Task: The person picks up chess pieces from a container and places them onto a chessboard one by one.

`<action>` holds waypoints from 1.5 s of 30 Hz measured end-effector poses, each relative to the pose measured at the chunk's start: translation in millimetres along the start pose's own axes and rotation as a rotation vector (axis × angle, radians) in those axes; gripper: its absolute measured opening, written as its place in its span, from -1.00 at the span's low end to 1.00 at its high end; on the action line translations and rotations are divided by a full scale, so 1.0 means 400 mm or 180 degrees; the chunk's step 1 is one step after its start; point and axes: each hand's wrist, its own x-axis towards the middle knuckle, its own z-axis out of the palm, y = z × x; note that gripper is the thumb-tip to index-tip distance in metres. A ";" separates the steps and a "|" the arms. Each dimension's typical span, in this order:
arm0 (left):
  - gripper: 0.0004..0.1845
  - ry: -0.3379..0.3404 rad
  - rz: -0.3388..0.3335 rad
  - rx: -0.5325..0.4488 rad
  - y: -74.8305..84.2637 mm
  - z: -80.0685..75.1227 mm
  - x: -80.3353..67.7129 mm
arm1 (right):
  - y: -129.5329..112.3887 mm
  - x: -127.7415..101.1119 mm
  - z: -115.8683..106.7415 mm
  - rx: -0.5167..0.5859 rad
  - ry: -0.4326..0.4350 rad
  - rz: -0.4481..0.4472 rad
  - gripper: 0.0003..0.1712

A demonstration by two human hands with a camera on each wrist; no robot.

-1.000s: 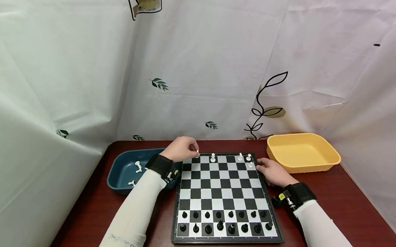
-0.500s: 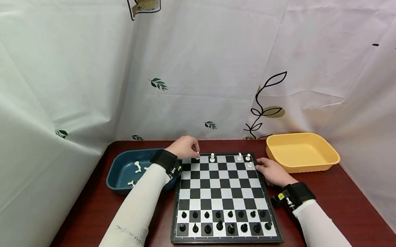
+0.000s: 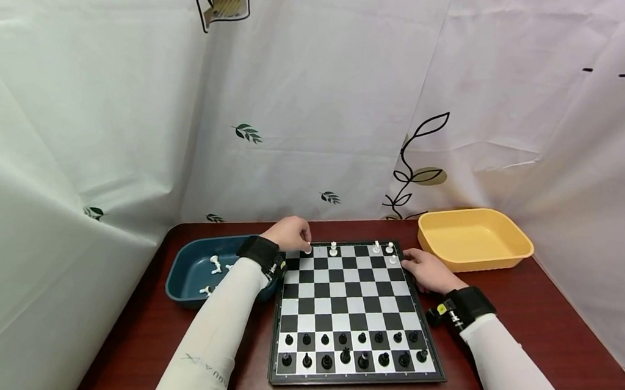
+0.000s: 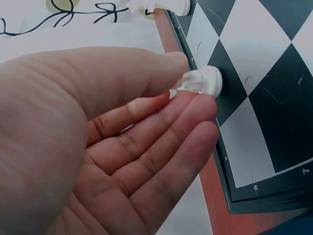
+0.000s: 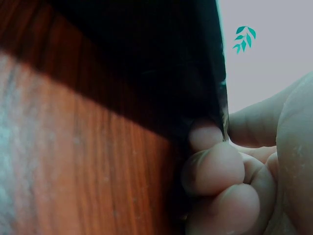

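Hiding most of white piece [image 4: 203, 81], left hand [image 3: 291, 233] fingertips pinching it

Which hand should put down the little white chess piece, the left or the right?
The left hand. It already pinches the white piece right at the far row of the chessboard. The right hand is busy gripping the board's right edge, farther from that spot.

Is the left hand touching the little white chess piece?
Touching. The left wrist view shows the thumb and fingertips of the left hand pinching the white piece as it sits on the board.
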 end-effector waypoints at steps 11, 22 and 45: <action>-0.86 -0.0097 -0.0163 0.0030 -0.009 0.007 0.014 | 0.004 0.000 0.002 0.0008 0.0011 -0.0005 -0.53; -0.88 -0.0099 -0.0129 0.0079 -0.022 0.004 0.013 | 0.000 0.001 0.003 0.0004 0.0006 -0.0010 -0.53; -0.84 0.0469 -0.0079 -0.0172 -0.045 -0.066 -0.060 | 0.002 0.000 0.003 -0.0026 0.0013 0.0012 -0.51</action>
